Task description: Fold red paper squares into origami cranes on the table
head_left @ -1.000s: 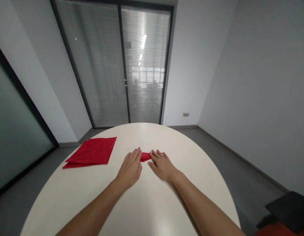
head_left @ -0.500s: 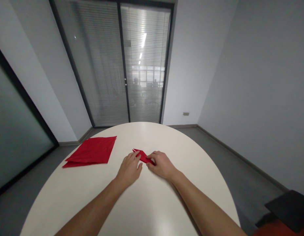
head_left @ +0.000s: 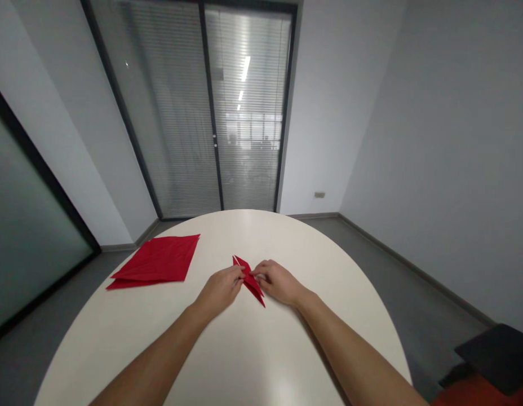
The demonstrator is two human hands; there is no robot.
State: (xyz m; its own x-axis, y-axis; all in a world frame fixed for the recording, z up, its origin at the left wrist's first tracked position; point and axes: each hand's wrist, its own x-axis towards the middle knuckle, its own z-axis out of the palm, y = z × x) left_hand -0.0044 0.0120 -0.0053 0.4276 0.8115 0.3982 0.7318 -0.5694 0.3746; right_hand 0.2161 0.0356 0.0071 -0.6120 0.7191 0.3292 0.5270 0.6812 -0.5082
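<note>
A small piece of folded red paper point(head_left: 253, 286) with pointed ends lies slantwise between my hands at the middle of the table. My left hand point(head_left: 221, 289) pinches its left edge, thumb and fingers together. From the other side my right hand point(head_left: 278, 281) grips its right edge with thumb and forefinger. Two narrow points stick out at the far end and two more at the near end. The fingers cover part of the paper's middle.
A larger folded red sheet point(head_left: 158, 259) lies at the left of the round white table point(head_left: 244, 361). A black and orange object point(head_left: 496, 358), perhaps a chair, stands at the lower right. Beyond the table are a glass door with blinds point(head_left: 253, 113) and grey walls.
The folded red paper has turned, its near end now pointing toward me and its points spread. My left fingers have closed from lying over it to a pinch; my right hand has shifted slightly.
</note>
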